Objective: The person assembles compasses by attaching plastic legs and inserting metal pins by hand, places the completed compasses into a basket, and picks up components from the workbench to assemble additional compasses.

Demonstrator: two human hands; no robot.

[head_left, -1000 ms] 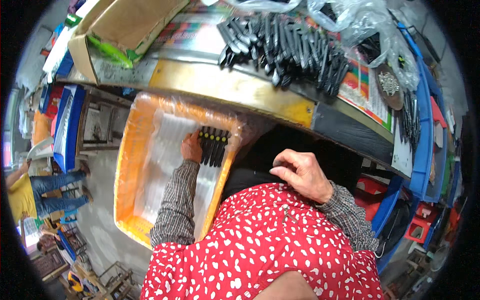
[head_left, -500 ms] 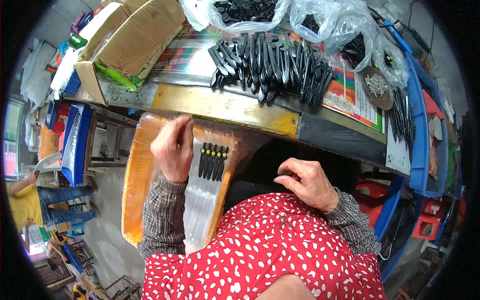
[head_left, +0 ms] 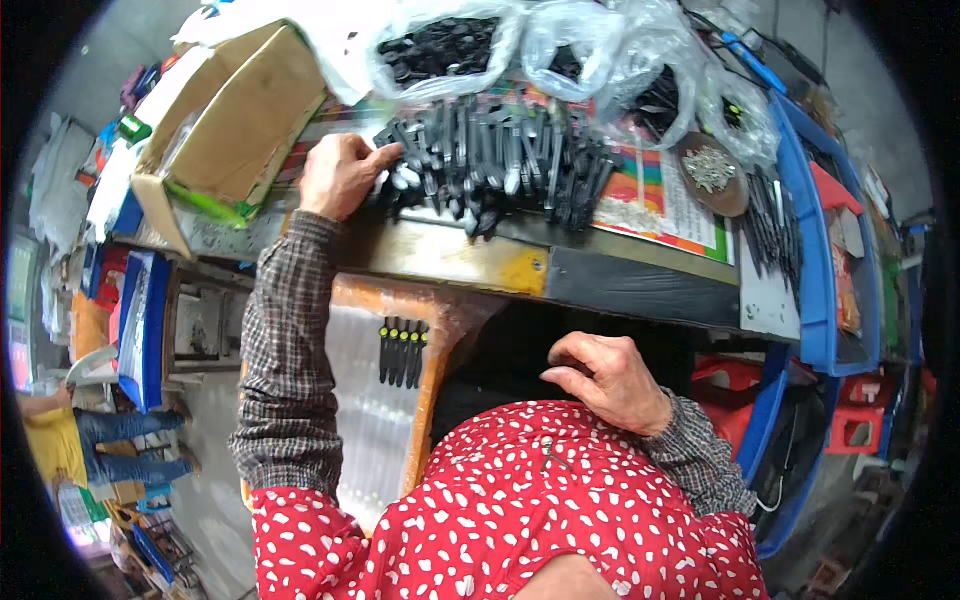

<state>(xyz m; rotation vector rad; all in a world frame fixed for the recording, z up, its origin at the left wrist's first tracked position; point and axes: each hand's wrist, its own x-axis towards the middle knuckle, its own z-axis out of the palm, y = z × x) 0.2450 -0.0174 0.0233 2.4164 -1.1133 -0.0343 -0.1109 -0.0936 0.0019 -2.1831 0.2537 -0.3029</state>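
1. The left hand (head_left: 340, 175) lay on the near left edge of the heap of dark pens (head_left: 490, 160), fingers curled loosely and the fingertips touching the nearest pieces; whether any piece was pinched between them could not be told.
2. The pens in that heap lay mostly side by side on the workbench (head_left: 470, 265), long axes running from the near edge toward the far side, a few slanted across the others.
3. The right hand (head_left: 605, 380) rested low by the person's lap, under the bench edge, fingers half bent and holding nothing visible.
4. Between the two arms, an orange tray (head_left: 440, 340) sat below the bench, lined with a clear ribbed sheet.
5. A row of five black pens (head_left: 403, 352) sat in the tray's upper part, touching one another, long axes pointing away from the person toward the bench.
6. A cardboard box (head_left: 235, 120) stood just left of the left hand.
7. Clear bags of black parts (head_left: 450, 45) lay behind the heap.
8. A blue bin (head_left: 810, 290) stood at the bench's right end.
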